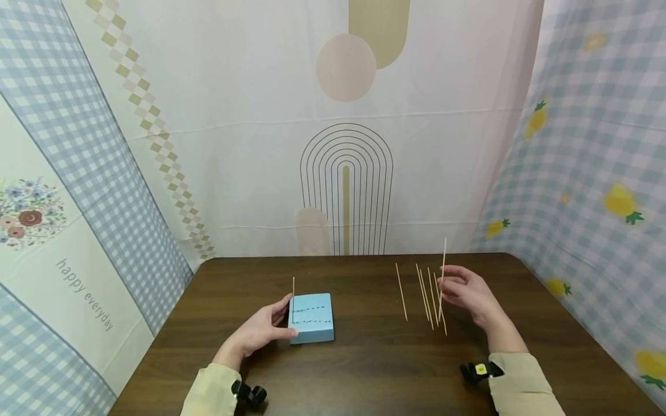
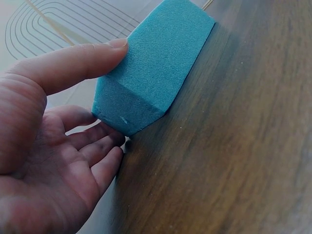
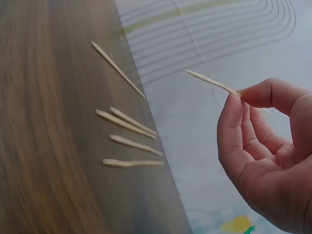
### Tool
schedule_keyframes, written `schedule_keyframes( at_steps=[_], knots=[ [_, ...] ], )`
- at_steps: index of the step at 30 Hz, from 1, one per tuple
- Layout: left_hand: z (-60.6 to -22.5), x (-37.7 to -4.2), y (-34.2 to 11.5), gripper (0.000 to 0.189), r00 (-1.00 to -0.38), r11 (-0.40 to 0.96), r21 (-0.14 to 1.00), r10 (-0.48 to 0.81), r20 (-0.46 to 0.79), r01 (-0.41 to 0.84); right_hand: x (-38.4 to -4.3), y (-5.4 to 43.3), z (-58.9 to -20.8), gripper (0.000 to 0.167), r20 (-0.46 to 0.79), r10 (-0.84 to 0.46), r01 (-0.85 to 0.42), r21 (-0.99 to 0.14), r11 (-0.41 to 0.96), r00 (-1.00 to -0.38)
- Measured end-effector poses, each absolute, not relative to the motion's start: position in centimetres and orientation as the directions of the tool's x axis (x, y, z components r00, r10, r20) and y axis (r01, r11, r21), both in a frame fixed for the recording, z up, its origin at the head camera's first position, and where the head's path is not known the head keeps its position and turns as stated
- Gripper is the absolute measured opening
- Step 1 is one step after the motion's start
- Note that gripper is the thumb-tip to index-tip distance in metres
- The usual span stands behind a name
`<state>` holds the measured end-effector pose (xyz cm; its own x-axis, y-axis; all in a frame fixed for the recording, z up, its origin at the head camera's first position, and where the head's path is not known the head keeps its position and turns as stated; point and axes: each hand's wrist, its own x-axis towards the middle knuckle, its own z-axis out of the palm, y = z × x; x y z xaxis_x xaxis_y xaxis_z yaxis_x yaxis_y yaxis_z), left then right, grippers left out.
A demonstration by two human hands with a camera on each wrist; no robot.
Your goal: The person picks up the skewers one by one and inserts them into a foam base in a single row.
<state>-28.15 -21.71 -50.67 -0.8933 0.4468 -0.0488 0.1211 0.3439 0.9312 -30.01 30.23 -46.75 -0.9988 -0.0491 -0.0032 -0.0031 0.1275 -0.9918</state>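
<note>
A blue foam block (image 1: 314, 332) sits on the table, two rows of dark dots across its top. My left hand (image 1: 259, 330) grips its left side, thumb at the near left corner, fingers at the far side. One thin wooden skewer (image 1: 293, 288) stands upright at the block's left side. In the left wrist view my thumb (image 2: 83, 66) presses the block's edge. To the right, my right hand (image 1: 470, 296) pinches another skewer (image 3: 209, 80) between thumb and forefinger, holding it nearly upright; its pointed end shows in the right wrist view. The other fingers are loosely bent.
Several loose skewers (image 3: 131, 141) lie on the brown wooden table (image 1: 364, 370) beside my right hand. One skewer (image 1: 401, 292) lies apart, left of the others. A patterned cloth (image 1: 250, 173) hangs behind the table, with checked cloth (image 1: 583, 150) at the right.
</note>
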Motion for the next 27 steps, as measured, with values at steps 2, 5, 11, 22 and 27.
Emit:
schedule_keyframes(
  at_steps=[2, 5, 11, 22, 27],
  knots=[
    [-50.7, -28.1, -21.7, 0.104, -0.893, 0.346, 0.930, 0.447, -0.051, 0.120, -30.0, 29.6, -46.6, 0.051, 0.012, -0.043, -0.018, -0.991, 0.129, -0.999],
    [-50.6, -28.1, -21.7, 0.104, -0.893, 0.346, 0.930, 0.447, -0.050, 0.122, -30.0, 28.6, -46.4, 0.051, 0.034, -0.042, -0.040, -0.989, 0.145, -0.999],
    [-50.7, -28.1, -21.7, 0.103, -0.892, 0.345, 0.930, 0.450, -0.045, 0.127, -29.6, 26.0, -46.0, 0.048, 0.089, -0.060, -0.098, -0.981, 0.167, -0.994],
    [-50.6, -27.9, -21.8, 0.103, -0.894, 0.342, 0.932, 0.445, -0.046, 0.122, -28.8, 19.3, -45.8, 0.035, 0.185, -0.157, -0.202, -0.974, 0.100, -0.970],
    [-50.6, -27.9, -21.6, 0.102, -0.891, 0.340, 0.932, 0.452, -0.044, 0.126, -28.6, 16.9, -45.7, 0.034, 0.209, -0.159, -0.214, -0.977, 0.017, -0.965]
  ],
)
